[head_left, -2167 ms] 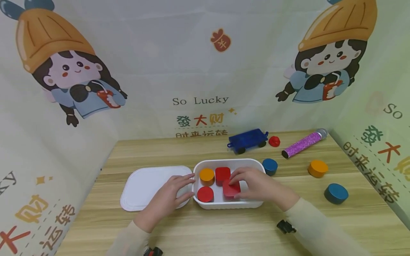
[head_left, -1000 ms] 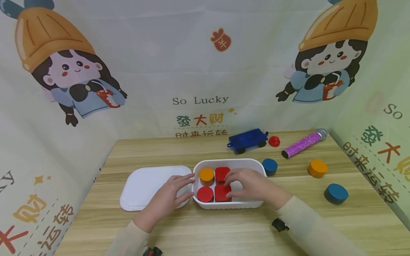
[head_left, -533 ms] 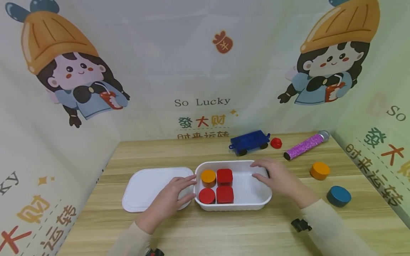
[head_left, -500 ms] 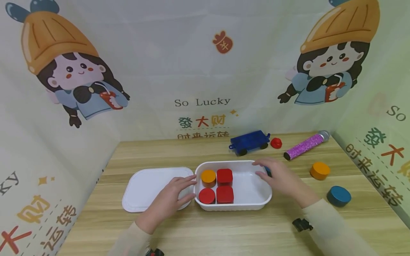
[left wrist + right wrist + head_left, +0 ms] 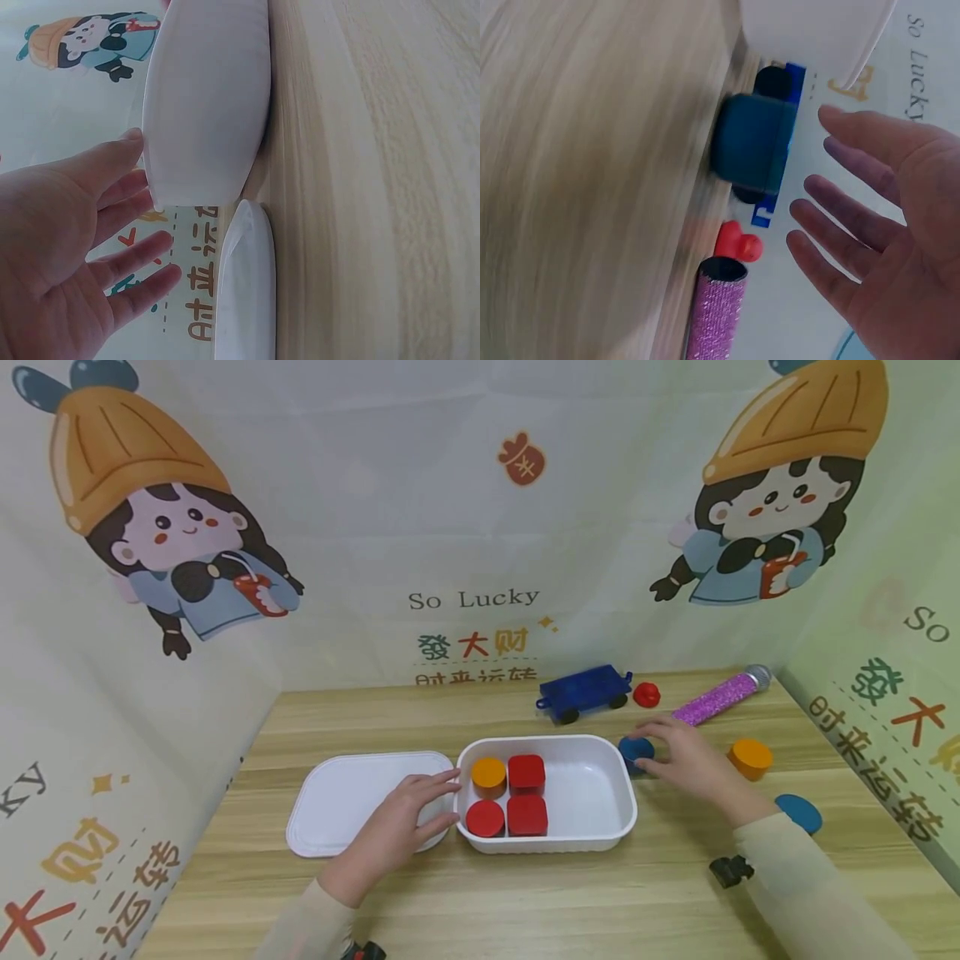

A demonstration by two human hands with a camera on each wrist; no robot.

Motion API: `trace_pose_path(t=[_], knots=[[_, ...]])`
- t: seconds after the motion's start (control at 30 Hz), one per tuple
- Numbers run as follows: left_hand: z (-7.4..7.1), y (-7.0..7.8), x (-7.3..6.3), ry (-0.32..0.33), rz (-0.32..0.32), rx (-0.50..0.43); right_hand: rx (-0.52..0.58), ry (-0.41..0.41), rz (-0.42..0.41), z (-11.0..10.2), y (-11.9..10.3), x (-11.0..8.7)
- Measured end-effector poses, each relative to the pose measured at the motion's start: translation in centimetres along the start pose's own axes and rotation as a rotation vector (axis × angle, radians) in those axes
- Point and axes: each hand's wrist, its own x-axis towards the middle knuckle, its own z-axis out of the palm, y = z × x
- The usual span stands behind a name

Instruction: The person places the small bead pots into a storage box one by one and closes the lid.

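Observation:
My left hand (image 5: 397,827) is at the left end of a white oval-ended box (image 5: 592,843), fingertips right at its rim; in the left wrist view its fingers are spread and relaxed. Inside the box, on the left side, lie an orange round block (image 5: 489,774), a red round block (image 5: 485,818) and two red square blocks (image 5: 527,772). To the right of the box, my right hand (image 5: 690,764) hovers over a blue round block (image 5: 636,750), thumb and fingers apart. The right wrist view shows a gap between the fingers and this blue block (image 5: 751,142).
A white lid (image 5: 337,797) lies left of the box. Behind stand a blue toy wagon (image 5: 585,692) and a small red piece (image 5: 647,695). A pink glitter microphone (image 5: 716,697), an orange block (image 5: 750,758) and another blue block (image 5: 799,812) lie at the right.
The right hand set a red square block down in the box in front of the other, let go, and moved right, out of the box to the blue block. The left hand stayed in place.

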Motion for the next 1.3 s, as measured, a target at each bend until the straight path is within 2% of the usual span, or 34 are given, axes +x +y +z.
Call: trace_pose_path(t=[0.3, 0.57, 0.93, 1.3], knots=[[0.1, -0.1, 0.0, 0.004, 0.005, -0.011, 0.018, -0.031, 0.026, 0.5, 1.6, 0.4], [0.0, -0.1, 0.0, -0.003, -0.004, -0.025, 0.033, -0.032, 0.023, 0.9, 2.1, 0.5], [0.0, 0.0, 0.0, 0.002, 0.001, -0.014, 0.042, 0.007, 0.004, 1.0, 2.2, 0.5], [0.1, -0.1, -0.1, 0.026, 0.007, 0.007, 0.056, 0.008, -0.005, -1.0, 1.2, -0.1]])
